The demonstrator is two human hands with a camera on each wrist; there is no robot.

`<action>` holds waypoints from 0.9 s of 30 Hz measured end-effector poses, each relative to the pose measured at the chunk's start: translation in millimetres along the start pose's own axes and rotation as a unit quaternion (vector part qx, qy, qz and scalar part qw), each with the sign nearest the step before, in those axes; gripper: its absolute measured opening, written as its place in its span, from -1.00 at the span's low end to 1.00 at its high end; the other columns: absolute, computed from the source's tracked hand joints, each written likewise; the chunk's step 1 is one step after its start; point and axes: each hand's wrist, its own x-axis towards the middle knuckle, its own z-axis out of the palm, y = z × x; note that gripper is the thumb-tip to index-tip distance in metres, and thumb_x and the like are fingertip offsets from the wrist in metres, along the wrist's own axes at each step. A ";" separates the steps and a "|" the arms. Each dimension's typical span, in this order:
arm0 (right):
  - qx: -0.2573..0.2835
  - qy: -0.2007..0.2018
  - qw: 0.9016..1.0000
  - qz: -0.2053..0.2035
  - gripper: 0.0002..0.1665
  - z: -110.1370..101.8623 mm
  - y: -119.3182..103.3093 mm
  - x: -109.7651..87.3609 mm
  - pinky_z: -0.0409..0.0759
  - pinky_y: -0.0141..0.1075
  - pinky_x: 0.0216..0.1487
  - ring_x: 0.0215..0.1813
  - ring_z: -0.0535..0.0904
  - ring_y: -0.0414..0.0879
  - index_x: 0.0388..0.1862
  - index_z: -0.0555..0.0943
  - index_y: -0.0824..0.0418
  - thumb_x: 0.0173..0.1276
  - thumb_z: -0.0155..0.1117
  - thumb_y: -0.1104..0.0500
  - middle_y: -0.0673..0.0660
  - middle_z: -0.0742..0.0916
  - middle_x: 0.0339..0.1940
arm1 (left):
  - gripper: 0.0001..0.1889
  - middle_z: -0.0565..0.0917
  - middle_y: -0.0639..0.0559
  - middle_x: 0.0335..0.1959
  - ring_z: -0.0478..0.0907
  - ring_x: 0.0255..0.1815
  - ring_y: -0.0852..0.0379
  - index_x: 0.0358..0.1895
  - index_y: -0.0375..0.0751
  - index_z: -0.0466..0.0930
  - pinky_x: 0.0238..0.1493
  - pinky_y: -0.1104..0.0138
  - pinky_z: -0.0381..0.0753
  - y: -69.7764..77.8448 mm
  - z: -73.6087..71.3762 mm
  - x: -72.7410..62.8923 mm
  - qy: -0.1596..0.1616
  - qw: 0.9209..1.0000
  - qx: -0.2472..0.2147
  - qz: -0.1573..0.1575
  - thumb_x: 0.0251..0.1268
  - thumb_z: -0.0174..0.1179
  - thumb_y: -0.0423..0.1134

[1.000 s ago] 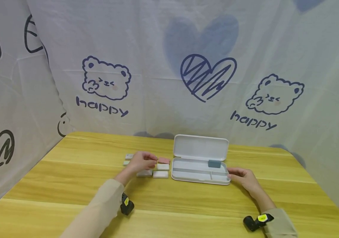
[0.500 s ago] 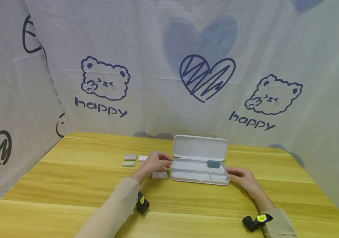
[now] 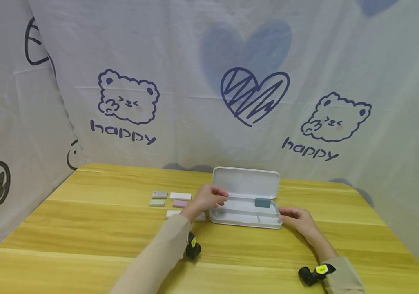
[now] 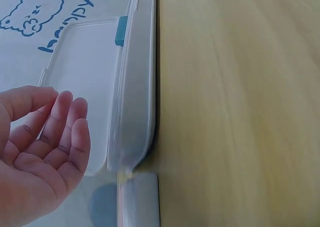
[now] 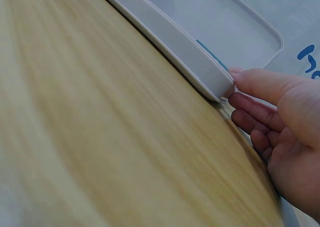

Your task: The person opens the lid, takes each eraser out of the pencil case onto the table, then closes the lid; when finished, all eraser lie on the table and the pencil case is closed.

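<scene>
A white pencil case (image 3: 233,221) lies with its lid (image 3: 246,183) raised. At the back right of its long compartment sits a teal eraser (image 3: 262,203). My left hand (image 3: 206,200) hovers over the case's left end. Its fingers are loosely bent, thumb near the fingertips, and nothing shows between them in the left wrist view. My right hand (image 3: 301,222) holds the case's right end, thumb and fingers against the corner. Left of the case lie a grey eraser (image 3: 159,194), a green eraser (image 3: 157,203), a white eraser (image 3: 181,196) and a mauve eraser (image 3: 180,203).
Nearer the front are another white eraser (image 3: 172,214) and one more white eraser (image 3: 201,217), partly behind the left arm. The wooden table (image 3: 253,261) ends at a printed cloth (image 3: 187,122) at the back and sides.
My left hand has moved right, from above the erasers to the case's left end, uncovering the mauve, green and grey erasers. My right hand keeps its place at the case.
</scene>
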 end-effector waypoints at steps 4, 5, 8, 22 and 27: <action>0.002 0.001 1.000 0.001 -0.52 0.3 -0.2 0.6 0.42 -0.47 -0.11 -0.11 0.50 -0.24 0.00 0.50 0.45 0.16 0.27 0.18 0.31 0.60 -0.06 | -0.83 0.64 -0.11 -0.41 0.57 -0.41 0.06 -0.24 -0.40 0.60 -0.42 0.35 0.53 4.5 7.6 4.7 0.000 1.000 -0.004 -0.006 0.13 0.18 -0.37; 0.004 0.000 1.000 0.000 -0.53 0.4 -0.4 0.6 0.42 -0.47 -0.11 -0.12 0.50 -0.23 0.00 0.50 0.46 0.17 0.27 0.18 0.32 0.60 -0.06 | -0.83 0.64 -0.10 -0.42 0.57 -0.43 0.07 -0.24 -0.41 0.60 -0.42 0.34 0.54 4.6 9.7 6.5 0.001 1.000 -0.007 -0.005 0.12 0.19 -0.38; 0.011 -0.002 1.000 0.000 -0.52 0.4 -2.1 0.4 0.41 -0.47 -0.11 -0.10 0.50 -0.21 0.00 0.49 0.47 0.17 0.27 0.19 0.32 0.60 -0.06 | -0.84 0.63 -0.07 -0.44 0.58 -0.43 0.06 -0.25 -0.41 0.60 -0.42 0.33 0.54 4.9 15.8 11.0 0.004 1.000 -0.021 -0.008 0.11 0.19 -0.39; 0.004 0.006 1.000 -0.008 -0.53 -0.5 -0.2 -0.2 0.42 -0.48 -0.12 -0.13 0.50 -0.25 -0.02 0.50 0.48 0.16 0.28 0.19 0.30 0.62 -0.10 | -0.89 0.56 0.03 -0.54 0.49 -0.48 0.13 -0.32 -0.35 0.63 -0.50 0.40 0.50 15.3 48.7 29.0 -0.001 1.000 0.012 -0.017 0.08 0.21 -0.38; 0.001 0.005 1.000 -0.005 -0.53 -0.6 -0.4 -0.3 0.41 -0.49 -0.11 -0.12 0.50 -0.24 -0.02 0.51 0.46 0.15 0.28 0.19 0.30 0.62 -0.09 | -0.91 0.55 0.06 -0.56 0.43 -0.53 0.19 -0.35 -0.32 0.64 -0.56 0.42 0.45 14.6 56.3 34.9 0.010 1.000 0.009 -0.026 0.07 0.22 -0.38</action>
